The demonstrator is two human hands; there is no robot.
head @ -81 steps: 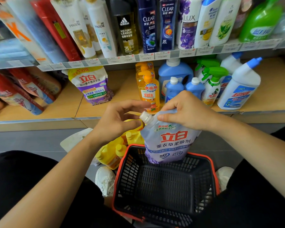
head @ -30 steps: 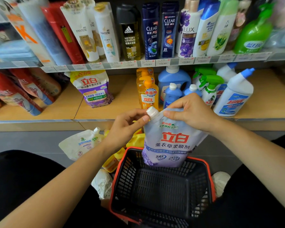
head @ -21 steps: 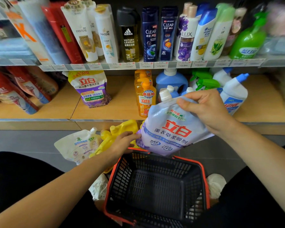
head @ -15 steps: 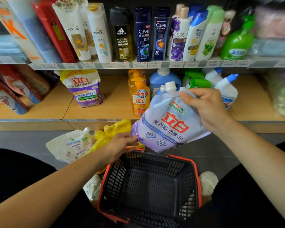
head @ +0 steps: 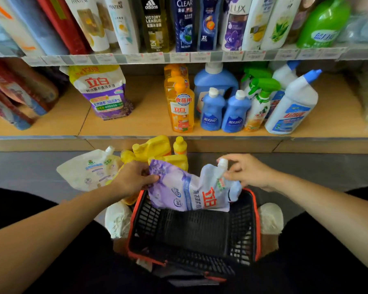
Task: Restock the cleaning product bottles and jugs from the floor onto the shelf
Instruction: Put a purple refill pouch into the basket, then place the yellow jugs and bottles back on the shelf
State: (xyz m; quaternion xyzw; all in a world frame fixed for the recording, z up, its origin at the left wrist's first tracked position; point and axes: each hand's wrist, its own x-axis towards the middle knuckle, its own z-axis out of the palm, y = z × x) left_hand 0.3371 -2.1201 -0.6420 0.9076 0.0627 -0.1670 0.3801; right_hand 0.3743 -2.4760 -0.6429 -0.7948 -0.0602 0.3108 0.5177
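While the purple refill pouch (head: 187,194) lies turned on its side over the far rim of the shopping basket (head: 256,219), the head view shows both hands on it. The left hand (head: 134,180) grips the pouch's bottom corner at the basket's far left corner, thumb on top and fingers curled under. The right hand (head: 248,172) pinches the top by the white spout cap (head: 222,162), above the basket's far right corner. The pouch sags between the two grips, so its contents look soft and free to shift.

Just beyond the basket, yellow jugs (head: 153,146) stand on the floor, and a white refill pouch (head: 89,169) lies beyond the basket's left side. Further beyond and higher runs the wooden shelf (head: 140,124). A purple detergent bag (head: 103,92) stands on it beyond the basket's left side, and an orange pump bottle (head: 181,107) stands straight beyond the basket.

The step in hand seems to be lifting this pouch to the shelf. To do it well, I judge, the pouch should be turned spout-up before it lands. The left hand belongs under the base to bear the weight, so the spout seam is not strained. The gap between the detergent bag and the pump bottle looks the fit place. Set the base flat and lean the pouch back, or it may slump forward off the edge. Steer clear of the pump bottle, which looks easy to topple.
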